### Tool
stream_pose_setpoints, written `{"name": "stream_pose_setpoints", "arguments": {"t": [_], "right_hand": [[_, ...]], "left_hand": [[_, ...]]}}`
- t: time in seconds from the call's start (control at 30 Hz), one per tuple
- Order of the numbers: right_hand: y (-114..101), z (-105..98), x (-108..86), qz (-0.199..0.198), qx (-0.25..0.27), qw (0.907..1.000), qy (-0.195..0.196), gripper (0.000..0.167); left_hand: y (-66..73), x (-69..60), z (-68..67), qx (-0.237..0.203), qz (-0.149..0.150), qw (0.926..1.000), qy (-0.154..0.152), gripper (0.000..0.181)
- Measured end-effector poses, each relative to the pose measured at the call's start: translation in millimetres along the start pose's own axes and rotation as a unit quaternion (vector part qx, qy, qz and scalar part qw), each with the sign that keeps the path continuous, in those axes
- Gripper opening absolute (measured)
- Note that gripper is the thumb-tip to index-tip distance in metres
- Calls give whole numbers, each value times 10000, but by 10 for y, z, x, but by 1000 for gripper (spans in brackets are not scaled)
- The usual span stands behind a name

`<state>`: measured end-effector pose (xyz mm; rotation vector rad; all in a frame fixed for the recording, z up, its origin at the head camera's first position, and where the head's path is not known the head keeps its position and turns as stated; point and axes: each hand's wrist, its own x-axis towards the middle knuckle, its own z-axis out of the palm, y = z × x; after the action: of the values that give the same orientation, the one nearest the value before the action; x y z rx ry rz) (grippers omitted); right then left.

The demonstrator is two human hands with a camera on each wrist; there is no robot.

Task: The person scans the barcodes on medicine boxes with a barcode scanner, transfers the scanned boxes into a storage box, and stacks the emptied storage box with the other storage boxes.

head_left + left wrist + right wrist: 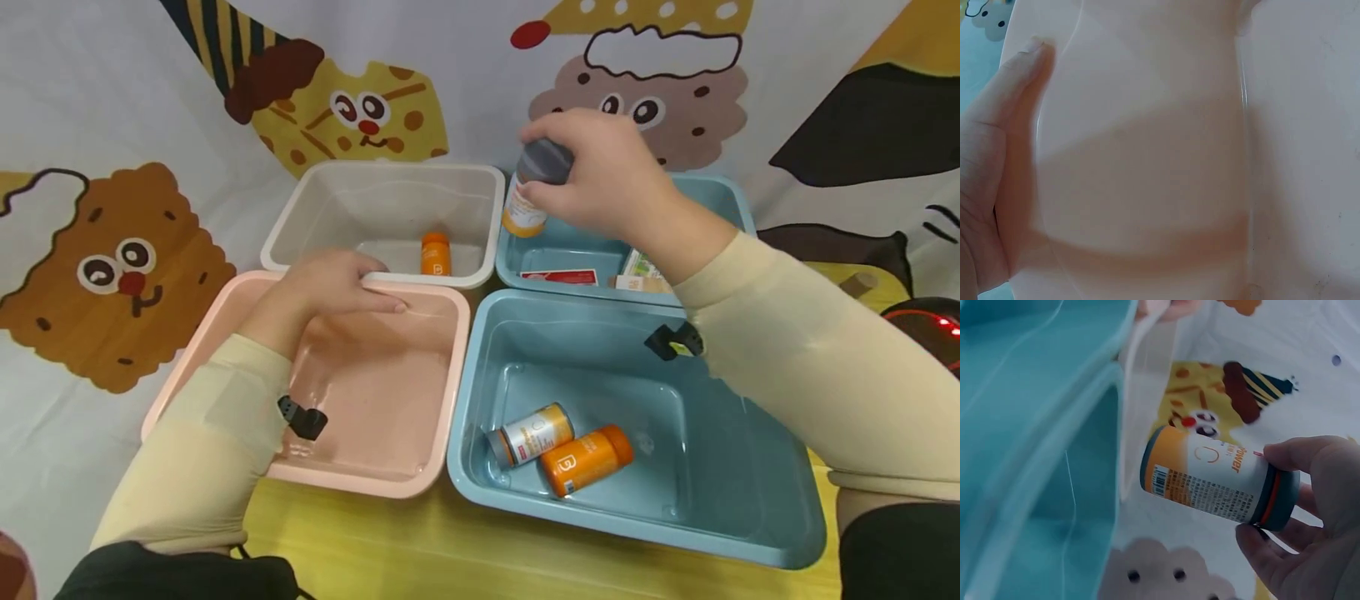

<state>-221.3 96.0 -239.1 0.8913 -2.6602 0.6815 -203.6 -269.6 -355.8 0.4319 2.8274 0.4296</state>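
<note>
High over the back blue bin (735, 200), my right hand (607, 171) holds a supplement bottle (527, 208) by its dark grey cap. The bottle has a white and orange label with a barcode and leans over at a tilt. In the right wrist view, thumb and fingers pinch the cap (1282, 500). My left hand (322, 283) rests at the back rim of the pink bin (375, 392), beside the front rim of the off-white bin (495, 208). Its thumb (1019, 81) lies straight along the pink wall; the other fingers are partly hidden.
The front blue bin (622, 517) holds a white-and-orange bottle (536, 433) and an orange bottle (588, 458). Another orange bottle (435, 254) stands in the off-white bin. A red box (558, 277) and small cartons (641, 271) lie in the back blue bin.
</note>
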Motion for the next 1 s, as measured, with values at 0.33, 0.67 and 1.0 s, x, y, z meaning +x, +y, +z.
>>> {"name": "stream_pose_setpoints", "arguments": {"t": [0.33,0.67,1.0], "right_hand": [[-194,397,314,194,277,9990,-282,52],[-299,559,544,561,-45,9941,-927,52],[-351,672,592,445,-77,9936,-1036,51]], "left_hand": [[32,18,-45,93,-35,9999,-90,64],[16,-14,-33,56,-155,9998,-108,62],[37,-6,-43,37,-132,9998,-159,61]]}}
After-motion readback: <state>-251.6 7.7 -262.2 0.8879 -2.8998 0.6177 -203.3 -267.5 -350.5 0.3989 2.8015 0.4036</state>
